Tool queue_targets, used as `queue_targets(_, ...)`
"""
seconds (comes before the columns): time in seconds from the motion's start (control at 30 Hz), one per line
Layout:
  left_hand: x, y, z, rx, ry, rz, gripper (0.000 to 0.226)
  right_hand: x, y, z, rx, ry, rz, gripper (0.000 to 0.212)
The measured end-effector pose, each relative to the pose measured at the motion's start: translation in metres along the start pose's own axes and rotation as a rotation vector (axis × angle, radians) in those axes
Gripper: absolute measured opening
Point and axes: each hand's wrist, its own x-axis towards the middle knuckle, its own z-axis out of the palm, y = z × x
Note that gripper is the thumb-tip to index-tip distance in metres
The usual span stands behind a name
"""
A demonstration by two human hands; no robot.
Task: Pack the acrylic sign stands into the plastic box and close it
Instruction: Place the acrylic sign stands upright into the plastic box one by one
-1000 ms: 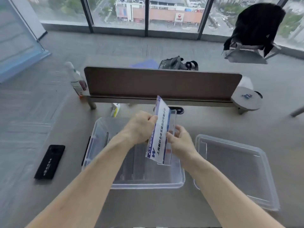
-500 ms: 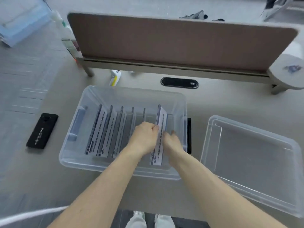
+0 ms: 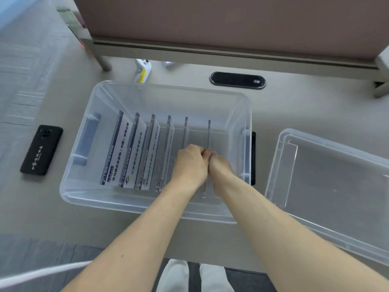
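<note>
Whereas a second earlier the last acrylic sign stand (image 3: 208,133) was held above the plastic box (image 3: 147,205), it now stands upright inside, rightmost of six. Left hand (image 3: 190,165) and right hand (image 3: 220,167) remain pinched on its top edge, knuckles touching. Judgement: packing appears complete; the lid (image 3: 328,186), lying beside the box, is not yet fitted.

The pale grey desk (image 3: 168,234) carries a clear plastic box (image 3: 69,192) at centre, its clear lid (image 3: 328,186) at right, and a black phone (image 3: 41,150) at left.
</note>
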Motion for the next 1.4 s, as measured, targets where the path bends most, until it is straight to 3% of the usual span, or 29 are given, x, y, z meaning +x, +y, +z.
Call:
queue_targets(0.17, 0.008, -0.006, -0.004, -0.023, -0.008, 0.006, 0.037, 0.009, -0.001, 0.006, -0.001, 0.019, 0.070, 0.044)
queue_targets(0.33, 0.008, -0.003, -0.011, 0.096, 0.038, 0.025, 0.037, 0.013, 0.004, 0.015, -0.043, -0.016, 0.062, 0.061)
queue_targets(0.47, 0.007, -0.002, -0.017, 0.141, 0.020, 0.013, 0.037, 0.015, 0.004, 0.017, -0.086, -0.061, 0.058, 0.046)
queue_targets(0.97, 0.004, -0.003, -0.016, 0.156, 0.010, -0.006, 0.035, 0.016, 0.012, 0.021, -0.071, -0.056, 0.031, 0.034)
queue_targets(1.27, 0.004, -0.002, -0.015, 0.171, 0.001, -0.023, 0.036, 0.019, 0.013, 0.020, -0.010, -0.052, 0.064, 0.052)
queue_targets(1.4, -0.009, 0.014, -0.037, 0.214, -0.007, -0.018, 0.046, -0.022, -0.015, 0.004, 0.076, -0.020, 0.022, 0.068)
